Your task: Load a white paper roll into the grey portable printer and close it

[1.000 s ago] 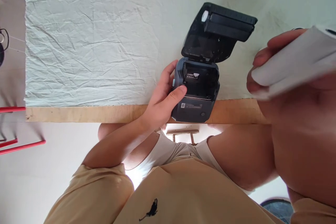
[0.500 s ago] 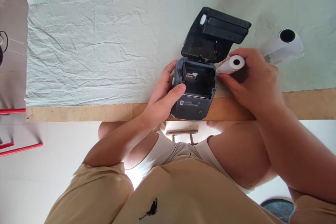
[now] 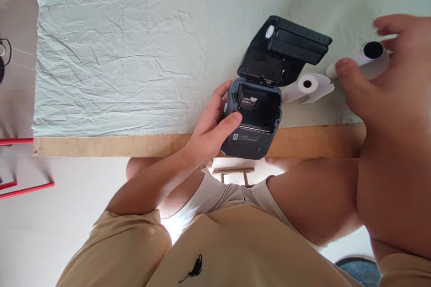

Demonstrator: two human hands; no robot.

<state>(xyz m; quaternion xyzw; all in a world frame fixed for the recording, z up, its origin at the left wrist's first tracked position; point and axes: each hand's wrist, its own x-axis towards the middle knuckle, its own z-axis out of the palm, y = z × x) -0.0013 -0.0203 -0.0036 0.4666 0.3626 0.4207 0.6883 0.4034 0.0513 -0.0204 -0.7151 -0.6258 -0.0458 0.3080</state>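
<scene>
My left hand (image 3: 213, 125) grips a dark portable label printer (image 3: 251, 141) by its left side, thumb on the front rim. The printer's lid (image 3: 284, 49) is swung up, and its paper compartment looks bare, with a small printed label inside. Against the printer's right side lies a small white paper roll (image 3: 308, 84), a loose flap of paper trailing from it. Farther right, a larger white roll (image 3: 372, 51) with a dark core lies between the spread thumb and fingers of my right hand (image 3: 390, 67). That hand is open and slightly blurred; whether it touches the roll is unclear.
A wrinkled pale green cloth (image 3: 117, 54) covers the table, with a wooden front edge (image 3: 111, 144) showing. Red bars (image 3: 27, 190) stand at the lower left. Below the edge are my legs and a wooden stool (image 3: 233, 170).
My right hand has let go of the small roll and moved right to the larger one. The printer, held in my left hand, has shifted slightly right and toward me.
</scene>
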